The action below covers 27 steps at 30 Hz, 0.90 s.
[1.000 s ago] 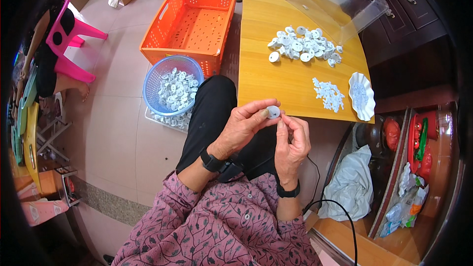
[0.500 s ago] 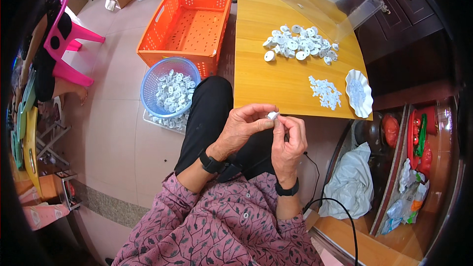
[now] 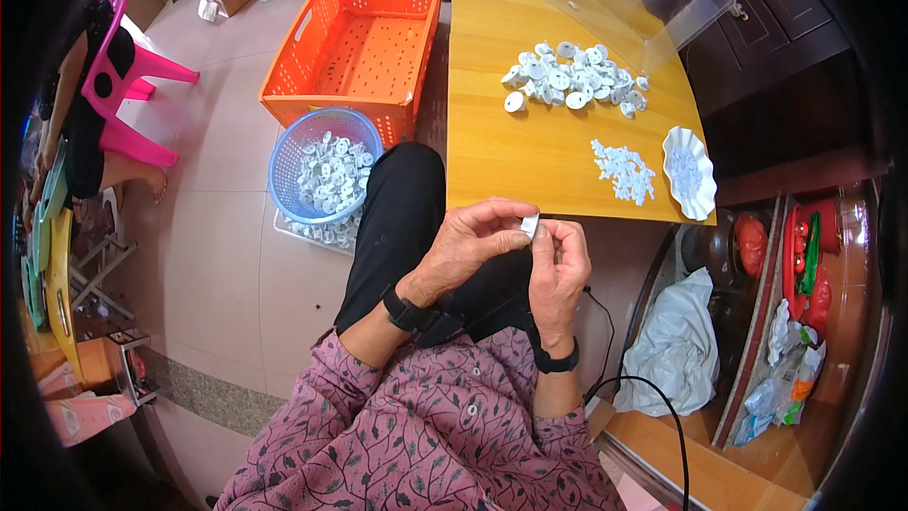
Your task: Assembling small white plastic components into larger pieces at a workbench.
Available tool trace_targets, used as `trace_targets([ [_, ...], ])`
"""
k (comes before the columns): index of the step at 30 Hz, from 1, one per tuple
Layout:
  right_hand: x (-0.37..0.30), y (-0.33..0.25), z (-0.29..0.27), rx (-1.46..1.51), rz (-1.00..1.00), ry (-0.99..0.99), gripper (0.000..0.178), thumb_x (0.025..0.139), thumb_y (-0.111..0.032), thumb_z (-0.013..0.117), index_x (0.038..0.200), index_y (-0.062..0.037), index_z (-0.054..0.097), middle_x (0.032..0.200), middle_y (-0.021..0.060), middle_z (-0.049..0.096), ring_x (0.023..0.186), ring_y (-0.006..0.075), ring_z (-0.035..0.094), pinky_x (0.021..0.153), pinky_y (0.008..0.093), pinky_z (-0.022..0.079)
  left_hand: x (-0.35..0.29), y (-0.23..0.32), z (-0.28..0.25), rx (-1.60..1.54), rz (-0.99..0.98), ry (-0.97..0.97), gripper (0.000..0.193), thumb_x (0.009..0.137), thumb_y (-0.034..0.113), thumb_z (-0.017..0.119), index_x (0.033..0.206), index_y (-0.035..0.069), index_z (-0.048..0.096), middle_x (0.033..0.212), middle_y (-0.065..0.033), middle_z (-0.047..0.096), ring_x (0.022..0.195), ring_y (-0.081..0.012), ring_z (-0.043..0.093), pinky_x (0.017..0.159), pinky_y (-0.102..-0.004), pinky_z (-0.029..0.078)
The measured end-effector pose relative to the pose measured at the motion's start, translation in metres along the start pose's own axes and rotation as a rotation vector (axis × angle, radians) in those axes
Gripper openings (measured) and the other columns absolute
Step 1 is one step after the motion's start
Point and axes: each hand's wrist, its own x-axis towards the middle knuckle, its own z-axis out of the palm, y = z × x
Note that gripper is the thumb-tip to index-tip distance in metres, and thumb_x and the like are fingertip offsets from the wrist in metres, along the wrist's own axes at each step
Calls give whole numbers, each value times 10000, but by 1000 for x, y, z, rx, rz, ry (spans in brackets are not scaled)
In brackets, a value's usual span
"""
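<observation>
A counter of yellow wood is set before the person. Tiled floor is seen along its left side, and dark drawers are placed beyond its far right corner. Left of the counter an orange crate is stood on the floor; nearer, still left of the counter, a blue basket filled with white pieces is rested over a pale tray. Further left of the counter, a pink stool is occupied by another person. A white plastic bag is kept to the right of the counter's near edge.

On the counter, white round pieces are heaped past the middle, small pale bits are scattered toward the near right corner, and a scalloped dish is set at the right edge. The far right part is taken up by a transparent box. Bare wood is left along the counter's left side, from the far end to the near edge.

Just before the counter's near edge, a small white part is pinched in the left hand's grip, between thumb and fingers. The right hand's grip is drawn together beside it; whether the part is touched cannot be told.
</observation>
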Motion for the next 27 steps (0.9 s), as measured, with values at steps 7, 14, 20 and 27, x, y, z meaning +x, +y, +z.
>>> trace_targets([
  [7,-1,-2,0,199,135,-30,51,960,-41,606,943,4,590,891,45,618,779,111,596,693,255,491,1,0,-1,-38,-17,20,305,922,13,672,1224,-20,649,1122,-93,685,991,-141,645,829,-263,545],
  [14,0,-5,-1,248,202,-49,71,969,-62,604,935,-2,590,862,15,622,729,75,562,650,235,473,1,0,-1,-106,-40,25,296,932,13,657,1226,-23,648,1141,-107,684,985,-147,649,820,-260,552],
  [20,4,-4,-5,28,87,-77,89,931,-63,631,904,-10,565,813,58,586,675,132,554,610,289,468,1,1,-3,-92,-66,22,287,936,19,653,1220,-27,653,1142,-113,686,981,-152,652,823,-259,555],
  [27,6,-11,-1,-115,-72,-67,106,947,-94,627,923,-13,562,821,60,593,686,144,566,623,292,470,1,1,-7,-41,-56,10,290,939,37,657,1221,-27,655,1140,-116,686,959,-149,650,830,-261,552],
])
